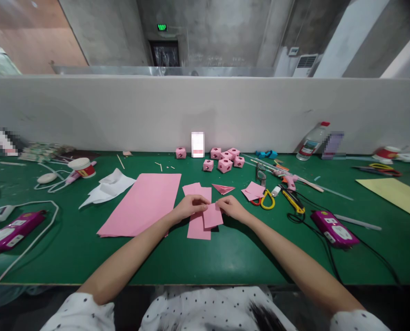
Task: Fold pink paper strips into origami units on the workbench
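Left hand [188, 206] and right hand [231, 206] both pinch small pink paper piece [212, 216] above pink strip [198, 225] on green bench [232, 253].

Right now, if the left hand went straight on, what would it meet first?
Probably the right hand, facing the left hand across the small pink paper both pinch; the gap looks slight.

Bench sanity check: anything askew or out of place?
Bottle at back right leans tilted against the wall, not upright. White paper left of the big pink sheet lies crumpled. Nothing spilled.
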{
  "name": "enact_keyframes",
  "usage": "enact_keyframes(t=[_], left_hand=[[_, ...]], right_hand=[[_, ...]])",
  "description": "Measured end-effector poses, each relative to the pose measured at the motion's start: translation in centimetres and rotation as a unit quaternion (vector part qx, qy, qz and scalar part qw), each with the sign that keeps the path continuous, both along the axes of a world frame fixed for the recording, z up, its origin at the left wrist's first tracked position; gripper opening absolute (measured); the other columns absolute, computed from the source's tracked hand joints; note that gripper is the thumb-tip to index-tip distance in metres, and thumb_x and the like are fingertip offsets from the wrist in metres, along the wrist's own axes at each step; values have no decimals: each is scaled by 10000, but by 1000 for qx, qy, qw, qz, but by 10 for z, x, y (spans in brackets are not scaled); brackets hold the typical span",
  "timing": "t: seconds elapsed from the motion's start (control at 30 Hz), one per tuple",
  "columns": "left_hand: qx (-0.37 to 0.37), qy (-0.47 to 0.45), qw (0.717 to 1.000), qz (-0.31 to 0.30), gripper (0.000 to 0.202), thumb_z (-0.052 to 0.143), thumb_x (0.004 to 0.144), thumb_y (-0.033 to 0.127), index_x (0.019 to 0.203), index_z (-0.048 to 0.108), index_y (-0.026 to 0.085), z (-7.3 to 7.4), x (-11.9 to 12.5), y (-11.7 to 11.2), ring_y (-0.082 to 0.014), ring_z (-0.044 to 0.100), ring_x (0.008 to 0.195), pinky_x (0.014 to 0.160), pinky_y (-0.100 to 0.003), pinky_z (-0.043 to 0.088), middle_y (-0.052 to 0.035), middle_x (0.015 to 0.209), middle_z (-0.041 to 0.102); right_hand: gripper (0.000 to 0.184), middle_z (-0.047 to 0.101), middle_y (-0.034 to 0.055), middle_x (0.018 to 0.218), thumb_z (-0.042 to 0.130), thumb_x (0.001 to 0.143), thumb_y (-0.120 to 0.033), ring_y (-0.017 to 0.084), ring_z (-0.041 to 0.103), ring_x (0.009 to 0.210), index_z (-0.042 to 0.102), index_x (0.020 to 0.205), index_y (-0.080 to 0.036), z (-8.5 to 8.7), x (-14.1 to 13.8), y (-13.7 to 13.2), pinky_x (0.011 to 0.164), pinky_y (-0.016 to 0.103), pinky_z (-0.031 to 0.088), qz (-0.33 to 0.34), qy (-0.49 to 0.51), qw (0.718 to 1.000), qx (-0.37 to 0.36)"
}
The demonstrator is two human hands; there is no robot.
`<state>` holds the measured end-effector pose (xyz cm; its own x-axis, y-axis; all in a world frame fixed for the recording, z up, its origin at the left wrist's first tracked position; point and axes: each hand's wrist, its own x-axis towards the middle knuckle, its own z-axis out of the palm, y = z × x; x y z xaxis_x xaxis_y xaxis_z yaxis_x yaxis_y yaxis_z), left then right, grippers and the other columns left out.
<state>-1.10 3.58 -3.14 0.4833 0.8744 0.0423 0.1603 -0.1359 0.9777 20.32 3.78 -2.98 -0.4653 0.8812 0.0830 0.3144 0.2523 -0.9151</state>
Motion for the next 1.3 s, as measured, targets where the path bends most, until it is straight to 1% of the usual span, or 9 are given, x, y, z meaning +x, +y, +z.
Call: enact_keyframes(t=[0.2, 0.5, 0.7, 0.8, 0.87, 0.97, 1.1, 1.2, 1.3], left_hand=[[-3, 6, 1000, 3, 358, 748, 703, 386, 957, 718, 135, -1, 0, 0, -196, 633, 855, 778, -304, 472, -95, 942, 716], [-8, -2, 1000, 13, 337, 744, 709, 381, 953, 720, 149, 0, -2, 1, -192, 635, 866, 797, -303, 474, -83, 968, 716], [-14, -7, 1000, 3, 343, 752, 701, 383, 947, 721, 145, 2, 0, -1, -197, 642, 872, 815, -314, 477, -91, 974, 720], [-15, -8, 1000, 3, 346, 754, 698, 380, 946, 718, 141, 4, 0, -1, -196, 638, 882, 826, -316, 473, -90, 976, 718], [-19, -13, 1000, 7, 351, 756, 695, 380, 947, 716, 139, 4, 0, -1, -185, 633, 859, 797, -302, 476, -86, 963, 714], [-37, -25, 998, 36, 359, 760, 688, 382, 945, 710, 137, 4, 1, -1, -154, 614, 771, 693, -260, 470, -72, 902, 706], [-60, -39, 995, 75, 389, 768, 675, 393, 951, 698, 128, 5, 1, -1, -123, 576, 672, 589, -222, 433, -53, 806, 682], [-56, -26, 996, 61, 390, 764, 674, 395, 948, 697, 125, 7, 0, -1, -116, 567, 653, 582, -218, 425, -44, 772, 668], [-41, -1, 999, 30, 365, 747, 681, 406, 906, 683, 126, 8, 1, -3, -112, 564, 613, 569, -222, 427, -29, 727, 652]], right_hand=[[319, 354, -62, 420, 437, 776, -283, 73, 312, 421, 397, 475, -186, -4, 0, 0, 452, 236, 216, 1, 5, 1000, -10], [417, 358, -56, 434, 455, 843, -398, 75, 314, 437, 374, 493, -186, -4, 1, 0, 454, 235, 210, 14, -11, 1000, 4], [404, 361, -54, 440, 452, 842, -373, 79, 325, 445, 394, 490, -183, 0, 2, -3, 456, 236, 224, 30, 9, 999, 1], [412, 360, -58, 429, 457, 846, -397, 79, 321, 436, 406, 497, -183, 2, 2, -5, 453, 238, 222, 32, 14, 999, -9], [422, 373, -58, 425, 456, 856, -427, 79, 328, 432, 424, 515, -181, 2, 1, -4, 454, 239, 223, 30, 10, 999, -7], [444, 390, -56, 427, 449, 870, -476, 81, 338, 428, 443, 539, -180, 0, 0, -3, 451, 235, 228, 22, 6, 1000, -1], [407, 408, -58, 461, 465, 869, -477, 85, 360, 438, 457, 590, -181, -2, 0, -2, 450, 223, 245, 18, 21, 1000, 1], [383, 421, -55, 504, 465, 873, -472, 92, 391, 469, 454, 621, -183, -3, -1, -3, 468, 219, 279, 8, 29, 1000, 8], [389, 464, -37, 567, 462, 884, -482, 104, 430, 536, 493, 650, -173, -4, -4, -4, 513, 222, 314, -17, 18, 998, 57]])
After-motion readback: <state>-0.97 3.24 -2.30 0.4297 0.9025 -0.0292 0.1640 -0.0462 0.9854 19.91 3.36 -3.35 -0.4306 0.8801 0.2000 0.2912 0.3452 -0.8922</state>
